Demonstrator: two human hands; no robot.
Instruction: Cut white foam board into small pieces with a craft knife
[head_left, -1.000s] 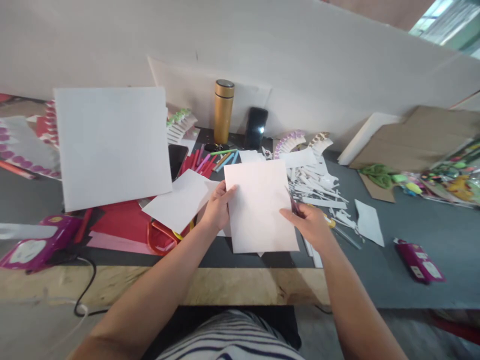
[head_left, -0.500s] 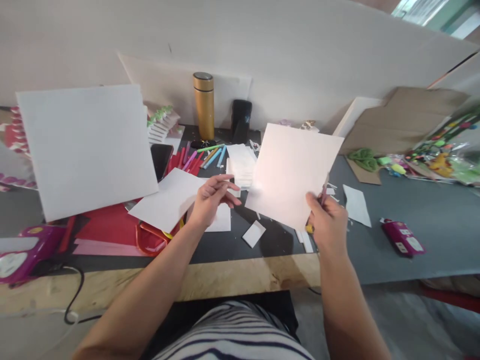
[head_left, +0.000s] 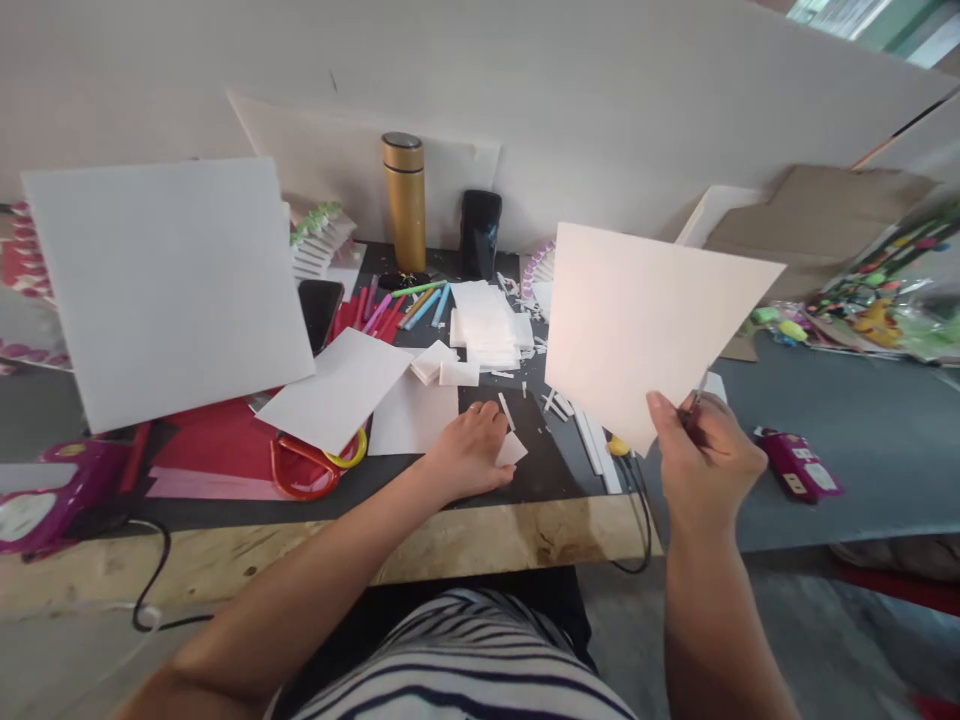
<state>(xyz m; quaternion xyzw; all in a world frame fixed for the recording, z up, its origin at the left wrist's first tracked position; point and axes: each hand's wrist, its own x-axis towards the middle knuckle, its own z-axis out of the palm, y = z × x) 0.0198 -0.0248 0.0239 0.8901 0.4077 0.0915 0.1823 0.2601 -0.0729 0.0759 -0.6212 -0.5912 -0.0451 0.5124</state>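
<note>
Above desk [head_left: 862, 430], white sheet [head_left: 637, 320] upright, corner-down.

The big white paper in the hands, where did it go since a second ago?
The right hand lifted the white sheet off the table, up and to the right. The left hand let go of it and came down beside a small white scrap. The gold flask and the large white board stayed put.

The sheet [head_left: 637, 320] is white, the flask [head_left: 405, 205] gold, the card [head_left: 217, 440] red, the shirt [head_left: 465, 665] navy-striped.
</note>
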